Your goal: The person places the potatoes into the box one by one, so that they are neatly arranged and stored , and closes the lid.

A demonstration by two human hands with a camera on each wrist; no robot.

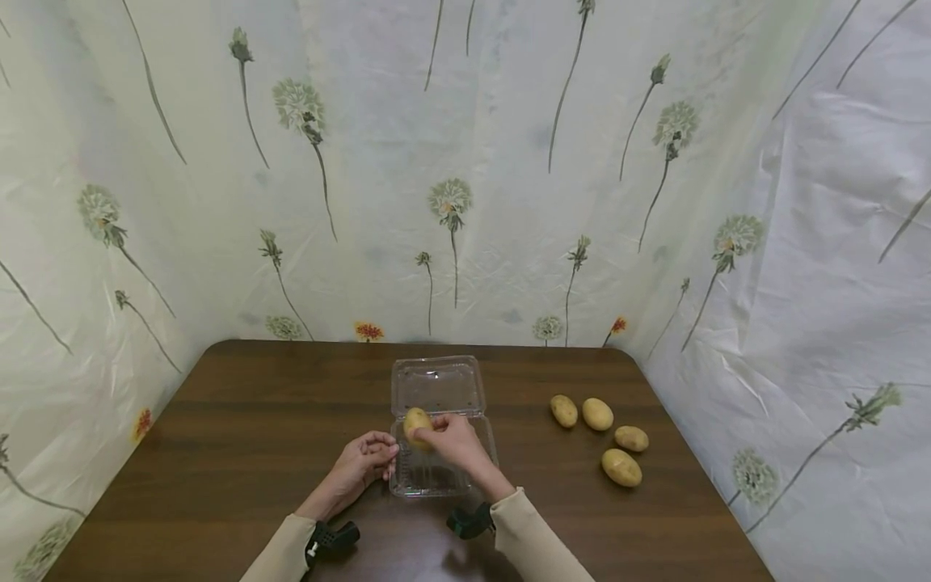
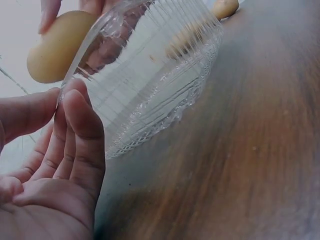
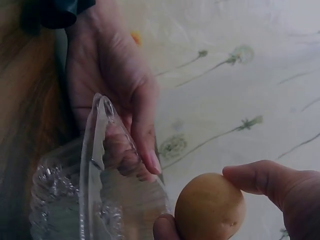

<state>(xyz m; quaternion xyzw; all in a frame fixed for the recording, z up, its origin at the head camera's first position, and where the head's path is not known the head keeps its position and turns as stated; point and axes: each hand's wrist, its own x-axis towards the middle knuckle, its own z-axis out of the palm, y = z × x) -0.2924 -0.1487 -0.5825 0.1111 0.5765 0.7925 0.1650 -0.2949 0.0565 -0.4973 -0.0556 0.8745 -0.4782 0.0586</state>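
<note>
A clear plastic clamshell container (image 1: 436, 482) lies on the table with its lid (image 1: 438, 388) folded back away from me. My left hand (image 1: 358, 467) pinches the left rim of its base between thumb and fingers, which the left wrist view shows up close. Above the base, my right hand (image 1: 460, 443) holds a yellow potato (image 1: 418, 426) between thumb and fingers. In the right wrist view the potato (image 3: 210, 207) is just beyond the container's rim (image 3: 92, 165), near the left hand's fingertips.
Several potatoes (image 1: 597, 415) lie loose on the brown wooden table (image 1: 291, 404), to the right of the container. A flower-printed curtain (image 1: 494, 242) hangs behind the table and along both sides. Dark wrist straps (image 1: 330, 540) sit on both arms.
</note>
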